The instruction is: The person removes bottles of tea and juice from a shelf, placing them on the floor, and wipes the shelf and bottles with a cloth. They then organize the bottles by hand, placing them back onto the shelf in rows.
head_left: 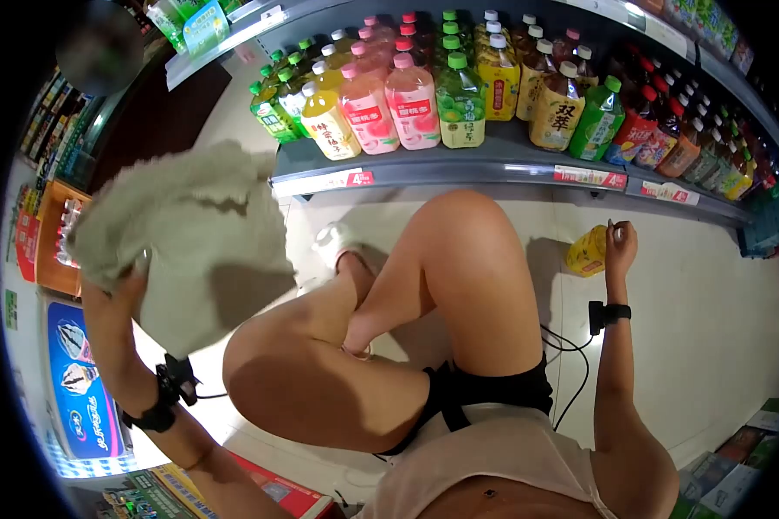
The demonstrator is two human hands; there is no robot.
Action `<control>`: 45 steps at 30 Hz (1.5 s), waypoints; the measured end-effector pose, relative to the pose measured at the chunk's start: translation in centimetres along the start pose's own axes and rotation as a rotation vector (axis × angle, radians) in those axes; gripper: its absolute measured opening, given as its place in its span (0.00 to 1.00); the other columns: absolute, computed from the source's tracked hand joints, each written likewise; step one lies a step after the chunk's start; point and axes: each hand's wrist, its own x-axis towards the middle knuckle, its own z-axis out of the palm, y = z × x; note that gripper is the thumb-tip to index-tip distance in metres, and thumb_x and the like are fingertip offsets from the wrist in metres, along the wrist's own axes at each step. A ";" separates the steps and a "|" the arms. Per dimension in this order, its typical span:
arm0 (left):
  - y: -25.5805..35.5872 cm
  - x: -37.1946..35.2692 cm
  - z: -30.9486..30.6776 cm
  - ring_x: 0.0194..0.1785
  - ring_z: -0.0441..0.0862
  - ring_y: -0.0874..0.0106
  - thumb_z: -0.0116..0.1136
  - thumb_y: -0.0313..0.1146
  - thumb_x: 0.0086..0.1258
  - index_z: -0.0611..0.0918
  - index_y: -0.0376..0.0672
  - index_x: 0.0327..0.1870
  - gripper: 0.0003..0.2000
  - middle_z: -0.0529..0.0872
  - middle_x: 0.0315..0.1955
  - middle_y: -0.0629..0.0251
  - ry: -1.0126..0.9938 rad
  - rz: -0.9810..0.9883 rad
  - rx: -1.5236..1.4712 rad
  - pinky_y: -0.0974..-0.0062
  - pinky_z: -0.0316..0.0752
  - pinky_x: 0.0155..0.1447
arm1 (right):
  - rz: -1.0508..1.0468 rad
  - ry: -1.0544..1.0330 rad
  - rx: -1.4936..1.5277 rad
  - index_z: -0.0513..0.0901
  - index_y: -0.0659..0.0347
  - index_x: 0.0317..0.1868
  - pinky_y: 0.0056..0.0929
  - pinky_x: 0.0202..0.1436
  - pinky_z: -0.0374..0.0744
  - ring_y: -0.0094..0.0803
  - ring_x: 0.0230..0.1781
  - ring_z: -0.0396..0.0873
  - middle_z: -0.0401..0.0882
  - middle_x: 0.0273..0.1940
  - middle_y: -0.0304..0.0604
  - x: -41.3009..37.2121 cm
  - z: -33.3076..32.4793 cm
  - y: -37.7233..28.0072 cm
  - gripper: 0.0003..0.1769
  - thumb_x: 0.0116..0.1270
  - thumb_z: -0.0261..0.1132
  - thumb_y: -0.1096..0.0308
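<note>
A crumpled grey-green cloth (208,251) hangs from my left hand (130,290), whose fingers are closed on its lower left edge. Over on the right, my right hand (621,242) is closed round the top of a yellow bottle (587,252), low over the pale floor. The bottle is tilted, and its cap is hidden by the fingers. Both wrists wear black straps with small devices and cables.
A dark shelf (493,164) across the front holds rows of drink bottles, among them a pink one (413,104) and a green one (461,102). My bent knees are in the middle. A blue ice-cream poster (86,381) stands at left, boxes at the lower right.
</note>
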 end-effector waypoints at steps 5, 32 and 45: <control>4.4 5.0 5.8 0.35 0.79 0.77 0.59 0.32 0.57 0.79 0.34 0.44 0.15 0.83 0.34 0.63 -0.238 0.270 0.062 0.78 0.74 0.40 | -0.011 -0.072 -0.056 0.72 0.63 0.28 0.35 0.33 0.70 0.43 0.28 0.70 0.72 0.26 0.46 -0.2 -0.5 0.5 0.09 0.57 0.66 0.72; -0.1 1.0 34.1 0.48 0.74 0.65 0.53 0.21 0.49 0.81 0.47 0.46 0.20 0.79 0.39 0.67 -0.741 0.925 0.095 0.67 0.65 0.54 | -0.487 -0.516 0.183 0.73 0.63 0.51 0.33 0.36 0.77 0.40 0.35 0.79 0.79 0.37 0.50 20.7 13.1 -26.0 0.22 0.61 0.63 0.57; -0.1 2.2 29.5 0.47 0.78 0.59 0.55 0.19 0.47 0.80 0.38 0.45 0.20 0.81 0.42 0.56 -0.854 0.696 -0.313 0.67 0.71 0.52 | -0.246 -0.284 0.241 0.76 0.61 0.36 0.36 0.27 0.73 0.45 0.25 0.78 0.77 0.23 0.49 15.4 8.0 -21.7 0.19 0.52 0.70 0.56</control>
